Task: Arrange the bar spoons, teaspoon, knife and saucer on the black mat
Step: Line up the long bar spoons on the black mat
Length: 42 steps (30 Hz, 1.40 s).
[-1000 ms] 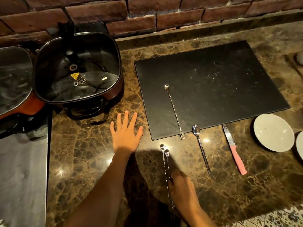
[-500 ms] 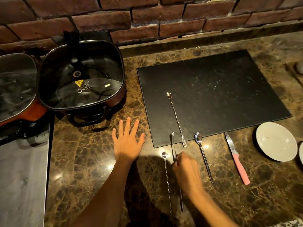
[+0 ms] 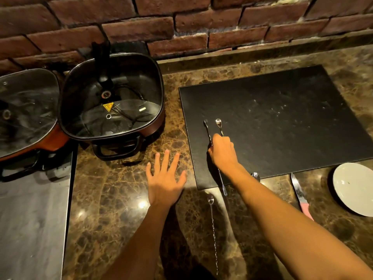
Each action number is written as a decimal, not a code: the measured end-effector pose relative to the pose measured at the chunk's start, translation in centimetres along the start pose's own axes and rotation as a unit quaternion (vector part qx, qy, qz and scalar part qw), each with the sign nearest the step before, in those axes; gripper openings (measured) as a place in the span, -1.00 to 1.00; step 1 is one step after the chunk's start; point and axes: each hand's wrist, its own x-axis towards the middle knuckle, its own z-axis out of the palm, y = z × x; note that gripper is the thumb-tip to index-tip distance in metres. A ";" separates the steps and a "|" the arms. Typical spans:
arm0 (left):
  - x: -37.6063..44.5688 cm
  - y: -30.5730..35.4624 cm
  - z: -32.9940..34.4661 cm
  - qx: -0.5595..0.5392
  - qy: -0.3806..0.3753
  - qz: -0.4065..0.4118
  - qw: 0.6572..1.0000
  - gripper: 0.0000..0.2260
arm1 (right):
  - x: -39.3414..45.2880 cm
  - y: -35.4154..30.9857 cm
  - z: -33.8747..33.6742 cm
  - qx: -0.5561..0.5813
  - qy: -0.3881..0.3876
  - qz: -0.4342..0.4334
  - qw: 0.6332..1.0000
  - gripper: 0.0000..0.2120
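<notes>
My right hand (image 3: 222, 153) is over the left part of the black mat (image 3: 282, 122), shut on a bar spoon (image 3: 207, 132) whose bowl points away from me. Just right of it a second bar spoon (image 3: 219, 126) lies on the mat, its forked end over the near edge. A third bar spoon (image 3: 212, 219) lies on the marble counter in front of the mat. My forearm hides most of the teaspoon (image 3: 256, 176). The pink-handled knife (image 3: 298, 194) and white saucer (image 3: 353, 188) sit off the mat at right. My left hand (image 3: 165, 178) rests flat, fingers spread, left of the mat.
A square electric pot (image 3: 111, 98) with a cord inside stands at the left, a glass lid (image 3: 24, 110) beside it. A brick wall (image 3: 181, 23) runs along the back. A dark slab (image 3: 32, 219) borders the counter at near left.
My right hand picked one bar spoon off the counter and carried it forward onto the mat, next to the spoon lying there. The left hand stayed flat.
</notes>
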 end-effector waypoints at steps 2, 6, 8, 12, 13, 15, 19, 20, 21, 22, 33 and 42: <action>0.0 0.0 -0.1 0.003 0.007 0.005 1.000 -0.48 | 0.2 0.1 0.1 -0.009 -0.009 -0.004 1.000 -0.88; 0.0 0.2 -0.4 0.001 0.007 0.004 1.000 -0.49 | -0.7 0.4 -0.4 0.005 -0.008 -0.017 1.000 -0.89; 0.1 0.3 -0.6 -0.001 -0.002 -0.003 1.000 -0.48 | -2.2 0.7 -0.6 0.032 0.008 -0.017 0.999 -0.90; 0.1 0.3 -0.7 -0.006 -0.020 -0.013 1.000 -0.47 | -9.7 2.6 0.5 0.103 -0.012 0.003 0.995 -0.94; 0.1 0.4 -0.8 -0.008 -0.027 -0.017 0.999 -0.46 | -12.3 3.0 1.1 0.123 -0.046 0.015 0.991 -0.88; 0.2 0.4 -0.9 -0.012 -0.043 -0.024 0.999 -0.45 | -17.2 3.8 2.4 0.142 -0.132 0.053 0.980 -0.89; 0.4 0.4 -1.2 -0.017 -0.076 -0.033 0.996 -0.43 | -22.7 3.9 4.1 0.071 -0.192 0.086 0.975 -0.71; 0.4 0.4 -1.2 -0.017 -0.082 -0.034 0.996 -0.43 | -23.2 3.7 4.2 0.057 -0.192 0.088 0.976 -0.71; 0.4 0.4 -1.3 -0.019 -0.089 -0.036 0.995 -0.43 | -23.5 3.4 4.3 0.046 -0.192 0.088 0.976 -0.75; 0.5 0.4 -1.3 -0.021 -0.094 -0.038 0.995 -0.43 | -23.5 3.2 4.3 0.033 -0.188 0.084 0.978 -0.79; 0.5 0.3 -1.1 -0.015 -0.083 -0.035 0.996 -0.43 | -18.1 2.0 3.3 0.110 -0.040 0.022 0.993 -0.81; 0.3 0.4 -1.1 0.005 -0.020 -0.004 1.000 -0.48 | -4.3 -2.5 1.7 0.070 -0.021 -0.002 0.997 -0.92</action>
